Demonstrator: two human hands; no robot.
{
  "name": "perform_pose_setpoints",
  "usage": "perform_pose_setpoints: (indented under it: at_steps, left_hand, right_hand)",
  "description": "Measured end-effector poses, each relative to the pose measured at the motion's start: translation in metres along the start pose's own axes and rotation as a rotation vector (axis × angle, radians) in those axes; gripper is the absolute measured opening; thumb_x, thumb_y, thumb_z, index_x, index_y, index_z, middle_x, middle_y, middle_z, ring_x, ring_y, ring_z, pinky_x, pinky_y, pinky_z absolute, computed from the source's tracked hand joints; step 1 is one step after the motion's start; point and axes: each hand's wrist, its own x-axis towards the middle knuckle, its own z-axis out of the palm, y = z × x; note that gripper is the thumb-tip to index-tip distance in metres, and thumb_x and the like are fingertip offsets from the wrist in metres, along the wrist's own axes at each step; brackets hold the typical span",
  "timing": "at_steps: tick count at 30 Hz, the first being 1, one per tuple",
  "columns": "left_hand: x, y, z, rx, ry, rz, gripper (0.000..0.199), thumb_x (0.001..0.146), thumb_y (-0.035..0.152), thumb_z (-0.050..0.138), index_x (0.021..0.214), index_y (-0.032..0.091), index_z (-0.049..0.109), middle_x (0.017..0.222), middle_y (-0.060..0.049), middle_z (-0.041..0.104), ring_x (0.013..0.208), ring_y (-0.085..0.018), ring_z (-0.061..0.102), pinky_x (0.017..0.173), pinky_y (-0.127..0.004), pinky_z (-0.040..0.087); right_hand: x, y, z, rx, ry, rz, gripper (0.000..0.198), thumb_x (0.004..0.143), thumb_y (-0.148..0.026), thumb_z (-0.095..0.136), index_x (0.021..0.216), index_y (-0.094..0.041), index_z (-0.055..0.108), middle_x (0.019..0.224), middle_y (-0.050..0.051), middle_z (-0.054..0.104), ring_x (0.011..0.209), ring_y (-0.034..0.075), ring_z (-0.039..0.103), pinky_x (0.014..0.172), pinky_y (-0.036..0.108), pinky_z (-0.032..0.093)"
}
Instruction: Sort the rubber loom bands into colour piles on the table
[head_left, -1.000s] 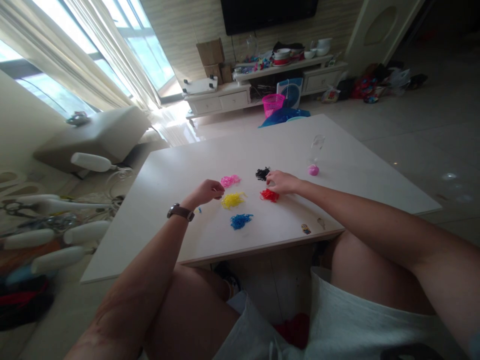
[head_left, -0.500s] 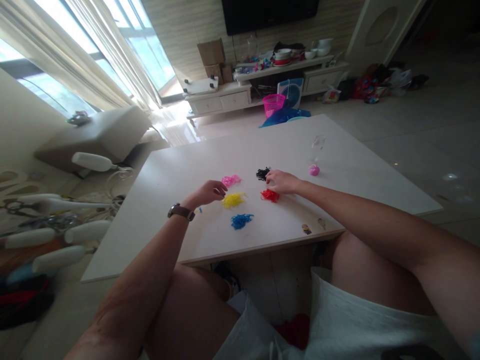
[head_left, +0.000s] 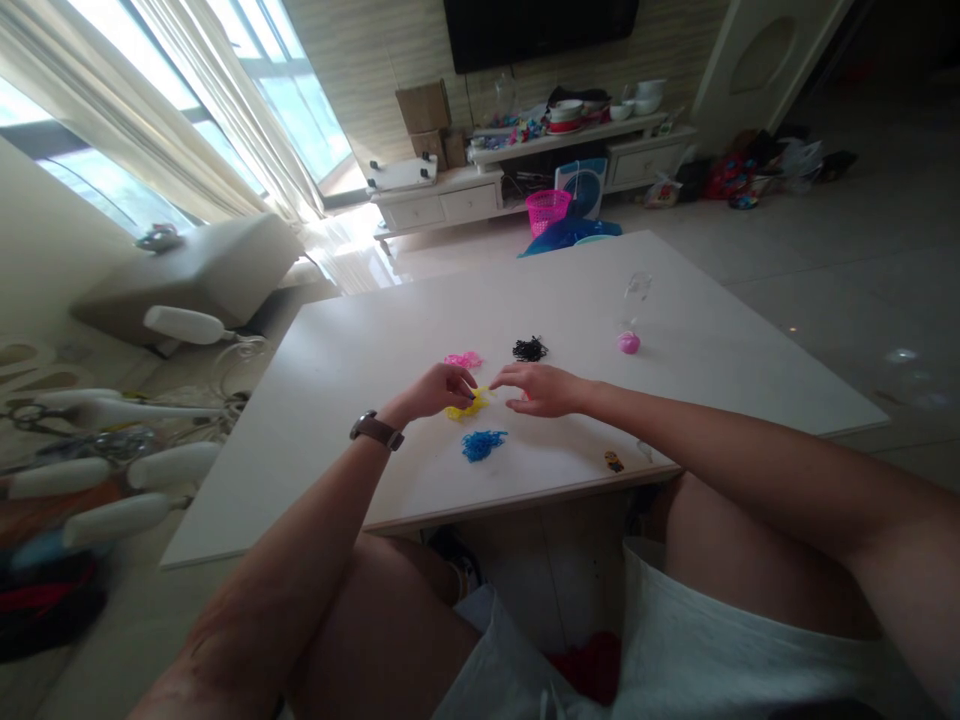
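Note:
Small piles of what look like rubber bands lie on the white table (head_left: 375, 330). My left hand (head_left: 442, 390), with a watch (head_left: 377, 430) on its wrist, is over the yellow pile (head_left: 466, 408) and covers part of it. Its fingers are pinched together; a tiny dark spot shows at the tips, too small to name. Over the red pile, mostly hidden, is my right hand (head_left: 544, 390). Its index finger stretches toward the left fingertips, thumb apart. Behind them lie the pink pile (head_left: 465, 360) and the black pile (head_left: 530, 349); nearer me is the blue pile (head_left: 484, 445).
To the right stand a pink round object (head_left: 628, 343) and a clear container (head_left: 639, 287). A small yellow figure (head_left: 613, 461) lies near the front edge. Beyond the table are a pink basket (head_left: 547, 210) and a low cabinet (head_left: 442, 205).
My right hand has moved left and nearer me, from beside the black pile to over the red one. My left hand has shifted right over the yellow pile. The hands are closer together.

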Motion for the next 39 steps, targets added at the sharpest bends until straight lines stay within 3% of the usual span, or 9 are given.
perform_pose_setpoints:
  at_steps: [5, 11, 21, 30, 39]
  left_hand:
    - [0.0, 0.009, 0.011, 0.006, -0.041, 0.085, 0.038, 0.062, 0.028, 0.09, 0.091, 0.012, 0.071, 0.076, -0.006, 0.074, 0.073, -0.017, 0.07, 0.067, -0.028, 0.055]
    - [0.001, 0.012, 0.012, 0.042, -0.036, 0.079, 0.038, 0.062, 0.029, 0.09, 0.091, 0.013, 0.071, 0.075, -0.006, 0.073, 0.073, -0.018, 0.07, 0.067, -0.028, 0.056]
    - [0.001, 0.012, 0.016, 0.048, -0.076, 0.085, 0.034, 0.063, 0.023, 0.089, 0.09, 0.013, 0.071, 0.073, -0.005, 0.072, 0.071, -0.016, 0.068, 0.065, -0.027, 0.055]
    - [0.001, 0.011, 0.018, 0.061, -0.083, 0.08, 0.034, 0.063, 0.022, 0.088, 0.09, 0.014, 0.07, 0.072, -0.003, 0.07, 0.072, -0.016, 0.068, 0.068, -0.028, 0.056]
    - [0.003, 0.008, 0.017, 0.095, -0.041, 0.097, 0.031, 0.066, 0.026, 0.086, 0.091, 0.015, 0.07, 0.073, -0.003, 0.069, 0.071, -0.016, 0.067, 0.067, -0.028, 0.056]
  right_hand:
    - [-0.003, -0.015, 0.007, 0.061, -0.061, -0.102, 0.046, 0.088, -0.021, 0.064, 0.133, -0.023, 0.063, 0.134, 0.012, 0.065, 0.121, 0.026, 0.061, 0.104, 0.043, 0.048]
    - [-0.004, -0.02, 0.005, 0.099, -0.085, -0.07, 0.044, 0.088, -0.019, 0.062, 0.132, -0.024, 0.065, 0.137, 0.01, 0.064, 0.125, 0.025, 0.06, 0.107, 0.041, 0.046]
    - [-0.004, -0.019, 0.006, 0.12, -0.095, -0.062, 0.04, 0.089, -0.02, 0.061, 0.129, -0.021, 0.066, 0.133, 0.011, 0.065, 0.122, 0.025, 0.062, 0.105, 0.041, 0.048]
    - [-0.006, -0.02, 0.007, 0.145, -0.094, -0.051, 0.043, 0.089, -0.02, 0.062, 0.131, -0.027, 0.066, 0.133, 0.007, 0.066, 0.117, 0.023, 0.065, 0.102, 0.036, 0.049]
    - [-0.002, -0.018, 0.006, 0.146, -0.039, -0.048, 0.032, 0.089, -0.019, 0.06, 0.119, -0.022, 0.072, 0.121, 0.008, 0.07, 0.107, 0.022, 0.067, 0.096, 0.034, 0.05]
